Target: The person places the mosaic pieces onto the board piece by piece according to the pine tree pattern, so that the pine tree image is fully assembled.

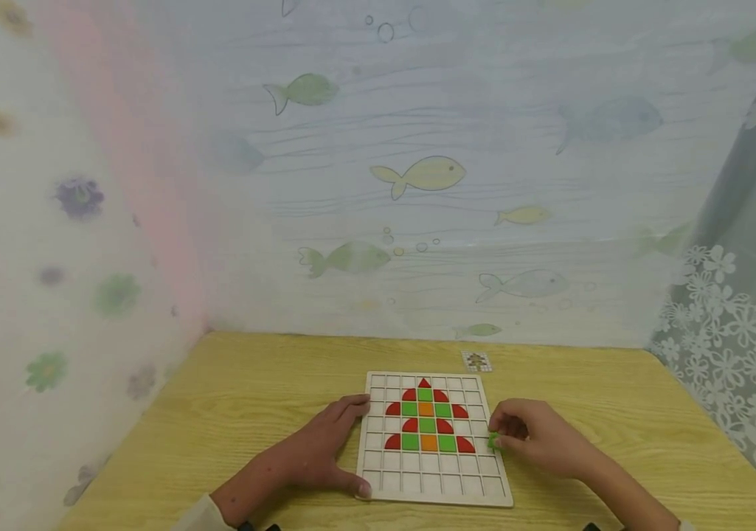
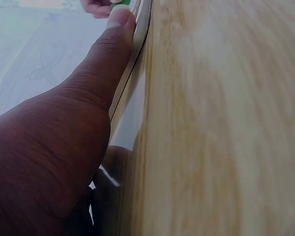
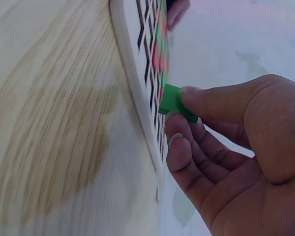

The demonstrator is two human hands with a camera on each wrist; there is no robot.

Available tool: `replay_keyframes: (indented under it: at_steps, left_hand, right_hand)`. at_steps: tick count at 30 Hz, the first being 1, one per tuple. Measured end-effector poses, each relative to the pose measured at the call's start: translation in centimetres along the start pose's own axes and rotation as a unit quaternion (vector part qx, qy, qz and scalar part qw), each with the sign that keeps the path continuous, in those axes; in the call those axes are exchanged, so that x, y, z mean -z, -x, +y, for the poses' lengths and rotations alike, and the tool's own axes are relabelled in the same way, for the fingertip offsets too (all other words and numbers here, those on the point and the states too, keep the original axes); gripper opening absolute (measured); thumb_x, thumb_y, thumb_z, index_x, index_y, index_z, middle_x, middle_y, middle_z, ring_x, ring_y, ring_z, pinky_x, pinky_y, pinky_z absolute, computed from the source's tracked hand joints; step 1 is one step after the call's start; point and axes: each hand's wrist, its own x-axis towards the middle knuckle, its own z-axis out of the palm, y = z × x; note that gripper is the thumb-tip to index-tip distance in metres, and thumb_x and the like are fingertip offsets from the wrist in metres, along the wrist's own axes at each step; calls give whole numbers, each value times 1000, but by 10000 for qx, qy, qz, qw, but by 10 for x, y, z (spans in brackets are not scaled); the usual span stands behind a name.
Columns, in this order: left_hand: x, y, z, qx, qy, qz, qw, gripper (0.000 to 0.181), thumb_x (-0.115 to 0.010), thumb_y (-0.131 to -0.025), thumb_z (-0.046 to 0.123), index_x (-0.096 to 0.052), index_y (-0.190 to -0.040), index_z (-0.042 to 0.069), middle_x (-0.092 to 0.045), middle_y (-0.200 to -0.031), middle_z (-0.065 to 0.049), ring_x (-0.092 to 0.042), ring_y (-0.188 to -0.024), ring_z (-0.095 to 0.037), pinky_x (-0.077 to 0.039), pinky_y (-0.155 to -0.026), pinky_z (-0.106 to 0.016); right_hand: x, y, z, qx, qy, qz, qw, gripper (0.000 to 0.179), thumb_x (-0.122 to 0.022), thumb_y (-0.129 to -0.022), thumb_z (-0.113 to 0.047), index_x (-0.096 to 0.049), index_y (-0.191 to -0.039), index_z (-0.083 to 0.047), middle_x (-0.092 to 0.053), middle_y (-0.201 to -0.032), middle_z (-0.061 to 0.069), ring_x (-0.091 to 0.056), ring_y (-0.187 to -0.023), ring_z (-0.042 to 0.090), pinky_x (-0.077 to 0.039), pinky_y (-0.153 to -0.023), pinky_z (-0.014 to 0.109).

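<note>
A white wooden grid board [image 1: 432, 483] lies on the table, with red, green and orange pieces [image 1: 427, 425] set in its squares in a stepped tree shape. My left hand [image 1: 314, 451] rests at the board's left edge, thumb near the front corner and fingers spread toward the upper left side. In the left wrist view the thumb [image 2: 96, 66] lies straight along the board's edge. Between thumb and fingertips my right hand [image 1: 540, 440] pinches a small green block [image 3: 174, 102], held over the board's right edge. The other fingers of that hand are curled.
A small patterned card [image 1: 476, 361] lies behind the board on the wood-grain table [image 1: 251, 391]. Behind the table hangs a fish-print sheet [image 1: 351, 310]. A flower-print sheet [image 1: 79, 295] closes off the left, and white flower lace [image 1: 736, 324] the right.
</note>
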Motion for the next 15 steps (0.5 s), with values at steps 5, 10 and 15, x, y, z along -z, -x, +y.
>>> replay_keyframes:
  at_steps: [5,10,15]
  left_hand:
    - [1,-1,0,-30,-31,12,10000,129,-73,-72,88,-25,-169,17,-19,-175,2,-27,-159,-26,-37,-122,-54]
    - [1,-1,1,-10,-80,7,10000,130,-72,-72,89,-25,-169,17,-19,-175,1,-27,-159,-27,-36,-122,-54]
    - [0,-1,2,47,-70,-11,10000,129,-71,-72,90,-26,-168,17,-19,-175,2,-26,-159,-27,-36,-122,-54]
  right_hand:
    - [-9,-11,-10,-61,-150,-28,9999,10,-78,-99,-16,-71,-99,-9,-68,-90,-7,-61,-78,7,-54,-68,27]
    - [-22,-20,-17,-128,-230,-66,9996,11,-79,-98,-19,-71,-97,-11,-67,-88,-7,-60,-76,6,-54,-68,26]
    - [-35,-26,-22,8,-262,-157,9995,8,-78,-99,-18,-72,-99,-13,-67,-89,-9,-60,-78,5,-54,-70,25]
